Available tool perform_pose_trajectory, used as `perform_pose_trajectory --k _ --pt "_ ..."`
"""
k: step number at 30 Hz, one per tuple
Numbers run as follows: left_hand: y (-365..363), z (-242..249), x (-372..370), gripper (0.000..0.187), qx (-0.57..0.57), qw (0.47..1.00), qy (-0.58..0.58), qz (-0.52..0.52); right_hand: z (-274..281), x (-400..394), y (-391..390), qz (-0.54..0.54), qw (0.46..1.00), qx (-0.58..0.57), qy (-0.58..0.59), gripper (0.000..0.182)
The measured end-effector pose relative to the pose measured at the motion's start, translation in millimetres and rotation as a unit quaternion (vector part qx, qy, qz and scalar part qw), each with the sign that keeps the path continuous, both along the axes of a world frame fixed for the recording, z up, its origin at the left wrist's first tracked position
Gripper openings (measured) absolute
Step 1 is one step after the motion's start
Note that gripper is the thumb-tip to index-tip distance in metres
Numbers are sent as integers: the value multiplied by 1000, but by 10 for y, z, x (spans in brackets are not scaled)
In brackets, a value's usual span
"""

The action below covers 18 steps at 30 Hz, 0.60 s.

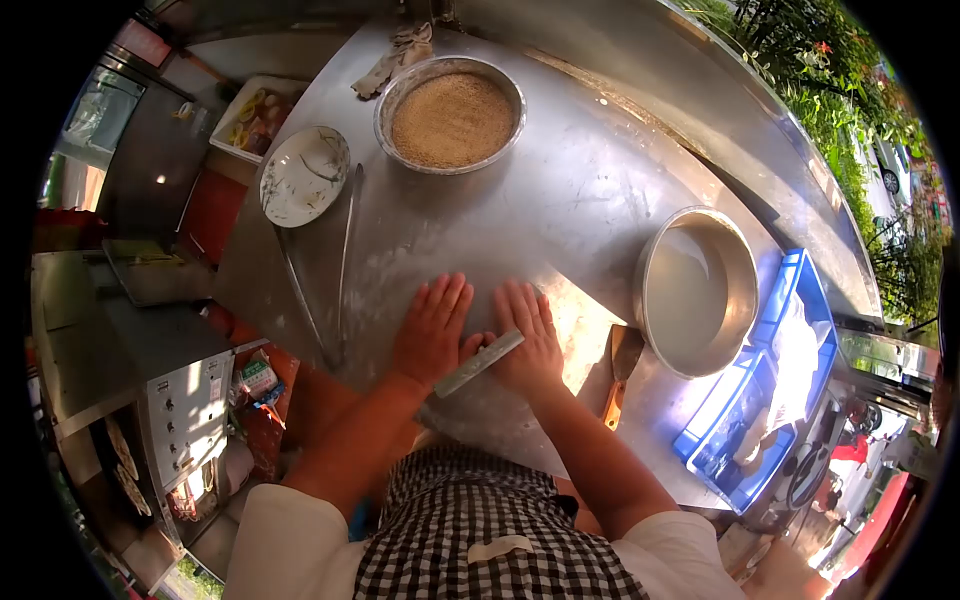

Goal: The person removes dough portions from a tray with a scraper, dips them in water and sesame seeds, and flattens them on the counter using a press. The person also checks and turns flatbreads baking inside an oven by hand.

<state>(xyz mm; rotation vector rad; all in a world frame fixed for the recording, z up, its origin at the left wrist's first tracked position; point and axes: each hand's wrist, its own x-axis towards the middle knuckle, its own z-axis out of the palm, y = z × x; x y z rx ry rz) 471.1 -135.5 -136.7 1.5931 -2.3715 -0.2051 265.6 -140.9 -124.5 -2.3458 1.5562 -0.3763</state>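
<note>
My left hand (437, 325) lies palm down on the metal table (560, 180), its fingers stretched forward. Beside it my right hand (525, 335) rests in the same way, fingers extended. Between the two hands, near the thumbs and wrists, is a pale greenish flat bar (480, 363), set diagonally; whether a thumb grips it I cannot tell. To the right of my right hand lies a scraper (621, 368) with a wooden handle. A metal bowl (697, 291) of cloudy liquid stands beyond the scraper.
A metal basin of brown grains (452, 120) stands at the back, next to a cloth (395, 62). On the left are a patterned plate (305, 176) and two long thin rods (349, 262). Blue crates (736, 440) sit at the right edge. A white tray (236, 134) is at the upper left.
</note>
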Motion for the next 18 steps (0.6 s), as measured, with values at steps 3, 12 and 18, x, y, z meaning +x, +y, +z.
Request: perform_pose_trajectory --k 3,12,18 --pt "-33 -22 -4 73 -4 1000 -5 6 -11 -2 -63 5 1000 -6 4 64" --pt "-35 -47 -25 73 -32 999 17 2 7 -19 -51 2 1000 -31 4 63" --pt "-27 -121 -10 71 -49 999 20 12 37 -9 -142 11 1000 -10 17 65"
